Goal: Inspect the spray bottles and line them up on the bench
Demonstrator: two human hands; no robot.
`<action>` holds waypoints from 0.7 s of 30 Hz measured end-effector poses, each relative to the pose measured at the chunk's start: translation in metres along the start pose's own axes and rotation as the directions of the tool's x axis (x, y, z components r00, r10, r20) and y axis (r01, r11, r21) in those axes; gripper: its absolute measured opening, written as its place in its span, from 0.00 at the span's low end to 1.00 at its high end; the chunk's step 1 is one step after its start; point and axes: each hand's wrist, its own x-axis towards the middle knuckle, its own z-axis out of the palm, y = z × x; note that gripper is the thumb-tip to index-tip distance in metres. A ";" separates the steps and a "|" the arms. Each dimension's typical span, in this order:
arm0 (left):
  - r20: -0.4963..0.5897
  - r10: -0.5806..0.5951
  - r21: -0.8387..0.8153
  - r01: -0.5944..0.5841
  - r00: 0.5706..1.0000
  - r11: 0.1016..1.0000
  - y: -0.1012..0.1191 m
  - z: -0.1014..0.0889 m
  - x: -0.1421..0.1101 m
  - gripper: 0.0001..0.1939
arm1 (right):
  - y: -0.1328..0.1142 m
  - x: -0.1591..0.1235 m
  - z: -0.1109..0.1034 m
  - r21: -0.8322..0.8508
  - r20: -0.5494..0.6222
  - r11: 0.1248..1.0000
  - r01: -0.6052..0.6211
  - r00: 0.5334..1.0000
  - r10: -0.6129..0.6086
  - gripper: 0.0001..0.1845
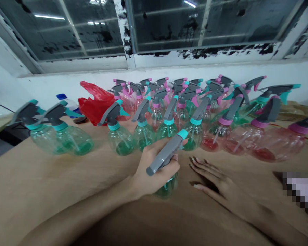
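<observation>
My left hand (151, 171) is wrapped round the neck of a green spray bottle (166, 187) with a grey trigger head and teal nozzle, standing on the brown table (41, 184). My right hand (215, 181) lies just to the right of it, fingers stretched out and resting on the table, holding nothing. Behind both hands stands a row of green spray bottles (143, 133).
Several pink spray bottles (228, 136) crowd the right and back of the table. Two more green bottles (64, 136) stand at the left. A red plastic bag (96, 102) and a blue-capped bottle (68, 102) sit by the white wall under the window.
</observation>
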 end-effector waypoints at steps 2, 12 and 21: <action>-0.002 -0.017 -0.003 0.017 1.000 1.000 0.000 0.001 -0.001 0.12 | 0.000 0.000 -0.001 -0.010 0.004 1.000 0.003 1.000 -0.003 0.30; 0.045 0.039 0.014 -0.039 0.998 0.999 0.003 -0.001 0.003 0.20 | 0.000 -0.001 0.000 0.002 -0.030 1.000 0.011 1.000 -0.011 0.31; 0.041 0.065 -0.024 -0.064 0.997 0.998 0.004 -0.002 0.004 0.19 | 0.001 0.000 0.001 -0.035 -0.034 0.999 0.030 0.999 -0.032 0.31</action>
